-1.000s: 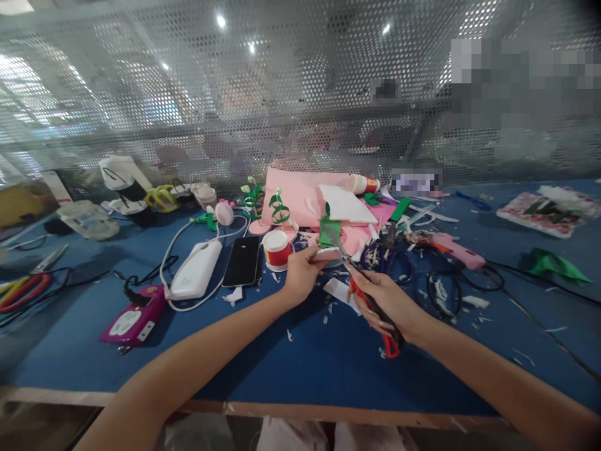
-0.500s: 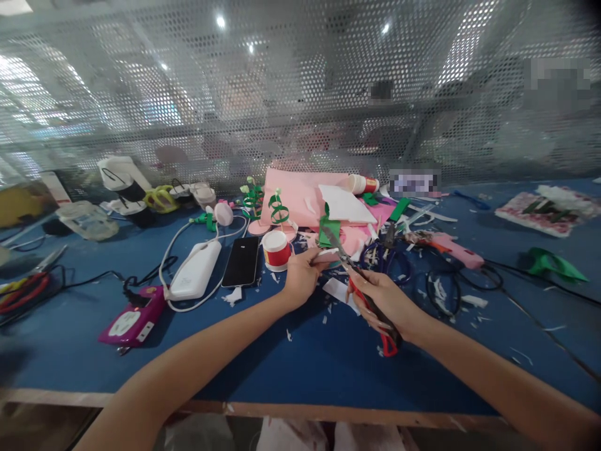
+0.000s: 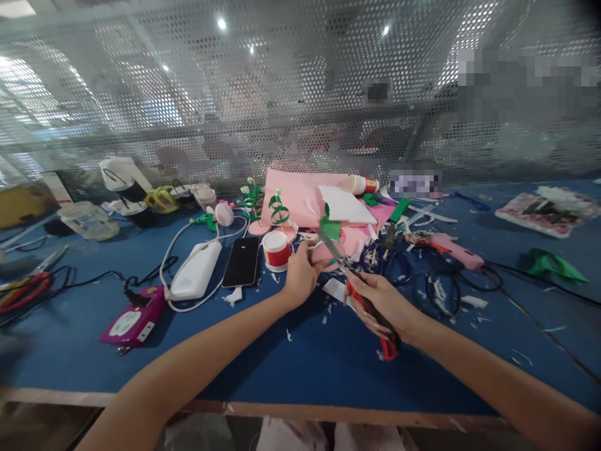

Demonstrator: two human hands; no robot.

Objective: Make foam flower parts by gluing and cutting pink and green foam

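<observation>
My right hand (image 3: 378, 304) is wrapped round scissors (image 3: 332, 245) with dark and red handles, their blades pointing up and away to the left. Pinched in my left hand (image 3: 301, 274) is a small piece of pink paper (image 3: 322, 252), just left of the blades; its full outline is partly hidden by my fingers. A red and white paper cup (image 3: 276, 252) stands beside my left hand. Beneath, between the two hands, lies a white paper strip (image 3: 335, 289). Past the blades a green paper piece (image 3: 331, 228) rests against the pile.
Behind are pink sheets (image 3: 305, 188), a white sheet (image 3: 347, 203) and stacked cups (image 3: 363, 185). On the left lie a phone (image 3: 241, 262), a white power bank (image 3: 196, 269) and a purple power strip (image 3: 134, 318). A pink glue gun (image 3: 455, 249) with its cord lies right.
The pink paper in my left hand has turned, showing more of its pink face beside the blades. My right hand and the scissors have shifted slightly left.
</observation>
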